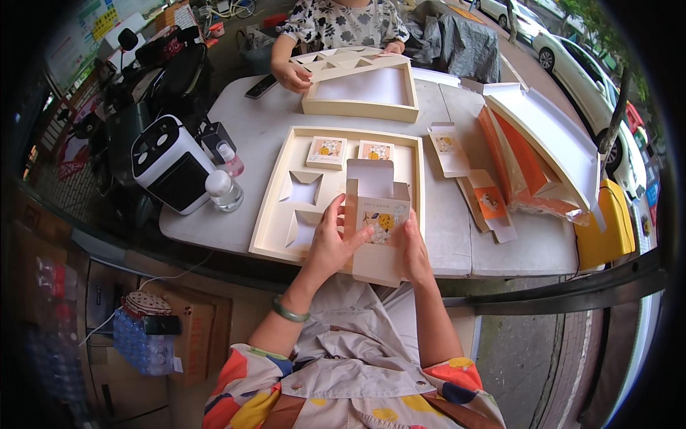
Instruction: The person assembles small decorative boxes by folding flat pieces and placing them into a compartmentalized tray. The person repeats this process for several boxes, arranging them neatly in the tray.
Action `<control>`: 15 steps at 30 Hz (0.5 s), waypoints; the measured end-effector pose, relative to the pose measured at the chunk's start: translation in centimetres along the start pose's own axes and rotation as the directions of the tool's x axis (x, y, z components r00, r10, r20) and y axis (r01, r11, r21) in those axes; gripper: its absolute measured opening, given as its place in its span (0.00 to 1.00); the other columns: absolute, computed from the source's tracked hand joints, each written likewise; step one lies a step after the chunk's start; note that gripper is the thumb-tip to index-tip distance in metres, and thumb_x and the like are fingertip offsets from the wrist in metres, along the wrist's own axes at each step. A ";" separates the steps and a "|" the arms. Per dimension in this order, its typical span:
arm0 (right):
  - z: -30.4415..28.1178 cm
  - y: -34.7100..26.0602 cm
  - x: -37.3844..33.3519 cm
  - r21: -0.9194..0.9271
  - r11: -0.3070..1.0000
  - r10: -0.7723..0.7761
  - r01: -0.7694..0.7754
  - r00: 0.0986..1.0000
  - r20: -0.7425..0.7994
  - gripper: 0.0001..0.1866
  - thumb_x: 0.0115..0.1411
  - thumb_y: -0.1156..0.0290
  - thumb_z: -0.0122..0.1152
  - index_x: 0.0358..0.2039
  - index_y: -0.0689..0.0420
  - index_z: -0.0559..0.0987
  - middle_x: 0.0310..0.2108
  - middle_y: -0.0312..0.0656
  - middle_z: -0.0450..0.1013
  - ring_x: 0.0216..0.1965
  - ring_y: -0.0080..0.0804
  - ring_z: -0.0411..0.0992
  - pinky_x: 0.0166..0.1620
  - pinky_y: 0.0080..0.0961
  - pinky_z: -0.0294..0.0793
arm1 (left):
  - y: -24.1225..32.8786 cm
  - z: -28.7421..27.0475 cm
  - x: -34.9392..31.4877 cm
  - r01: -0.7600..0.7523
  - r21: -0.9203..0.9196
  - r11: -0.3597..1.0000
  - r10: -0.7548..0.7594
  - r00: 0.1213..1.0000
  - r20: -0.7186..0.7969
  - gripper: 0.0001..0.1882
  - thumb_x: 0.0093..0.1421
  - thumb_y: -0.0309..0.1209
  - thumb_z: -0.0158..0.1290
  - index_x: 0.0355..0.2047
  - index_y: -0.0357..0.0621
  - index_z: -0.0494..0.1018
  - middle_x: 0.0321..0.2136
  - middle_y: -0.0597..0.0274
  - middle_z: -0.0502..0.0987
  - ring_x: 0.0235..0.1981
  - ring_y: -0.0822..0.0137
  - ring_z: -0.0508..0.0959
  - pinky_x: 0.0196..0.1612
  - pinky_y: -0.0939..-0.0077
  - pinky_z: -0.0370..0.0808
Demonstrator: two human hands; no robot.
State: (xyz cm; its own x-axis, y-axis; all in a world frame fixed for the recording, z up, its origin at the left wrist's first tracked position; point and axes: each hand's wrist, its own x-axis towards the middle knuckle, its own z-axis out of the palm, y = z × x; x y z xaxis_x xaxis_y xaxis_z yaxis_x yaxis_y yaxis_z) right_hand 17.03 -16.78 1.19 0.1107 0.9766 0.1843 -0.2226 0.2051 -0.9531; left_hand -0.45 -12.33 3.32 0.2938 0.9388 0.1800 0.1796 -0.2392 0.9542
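Note:
Between my two hands is a small cream folding carton (376, 203) with a flower print, its end flaps sticking out at top and bottom. My left hand (333, 240) grips its left side, the thumb lying across the front. Along the right edge, the fingers of my right hand (415, 249) close on it. Behind the carton, a shallow cream tray (274, 187) with cut-out compartments lies on the table. Two small printed boxes, a left one (326, 153) and a right one (376, 151), sit in its far row. The carton and my hands hide part of the tray.
Across the white table (236, 136), another person (336, 32) holds a cut-out insert (336, 66) over a second box (361, 109). Bottles (226, 191) and a black-and-white device (171, 164) stand left. Unfolded cartons (449, 150) and orange packets (514, 157) lie right.

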 end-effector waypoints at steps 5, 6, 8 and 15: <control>0.6 -1.6 0.1 0.037 0.999 0.043 -0.039 0.992 -0.120 0.33 0.65 0.66 0.54 0.65 0.63 0.54 0.56 0.49 0.64 0.57 0.32 0.63 0.59 0.29 0.64 | 0.3 -0.6 -0.3 0.104 -0.396 0.912 -0.043 0.986 0.160 0.30 0.61 0.30 0.55 0.59 0.30 0.57 0.48 0.52 0.73 0.45 0.69 0.75 0.45 0.74 0.75; -0.1 -0.6 0.3 0.131 0.991 0.069 -0.042 0.976 -0.208 0.30 0.61 0.71 0.61 0.61 0.64 0.61 0.49 0.47 0.71 0.48 0.28 0.71 0.50 0.25 0.73 | -0.1 -0.9 -0.3 0.133 -0.505 0.853 -0.026 0.977 0.214 0.28 0.62 0.29 0.53 0.59 0.30 0.58 0.47 0.54 0.73 0.44 0.71 0.75 0.44 0.75 0.75; -0.7 -1.4 0.1 0.229 0.952 0.235 -0.201 0.963 -0.131 0.22 0.61 0.67 0.63 0.51 0.65 0.71 0.41 0.42 0.75 0.40 0.23 0.73 0.44 0.23 0.75 | 0.7 -1.6 -0.5 0.287 -0.581 0.761 -0.129 0.946 0.299 0.19 0.64 0.27 0.49 0.54 0.32 0.66 0.44 0.60 0.76 0.39 0.75 0.76 0.40 0.80 0.76; 0.6 -1.6 -0.6 0.035 0.985 0.172 -0.169 0.976 -0.131 0.14 0.63 0.65 0.60 0.41 0.63 0.78 0.33 0.35 0.76 0.33 0.16 0.71 0.36 0.18 0.73 | -0.3 -2.0 -0.4 0.243 -0.440 0.865 -0.165 0.964 0.207 0.15 0.65 0.32 0.52 0.46 0.33 0.74 0.38 0.65 0.78 0.37 0.78 0.76 0.41 0.82 0.75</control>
State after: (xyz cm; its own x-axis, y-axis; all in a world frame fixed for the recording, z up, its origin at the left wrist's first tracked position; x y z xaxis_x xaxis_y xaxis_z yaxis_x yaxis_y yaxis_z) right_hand 16.76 -17.60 2.71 0.1963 0.9804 -0.0157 -0.2722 0.0390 -0.9615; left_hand -2.48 -12.18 3.42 0.4482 0.8933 -0.0339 -0.1860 0.1302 0.9739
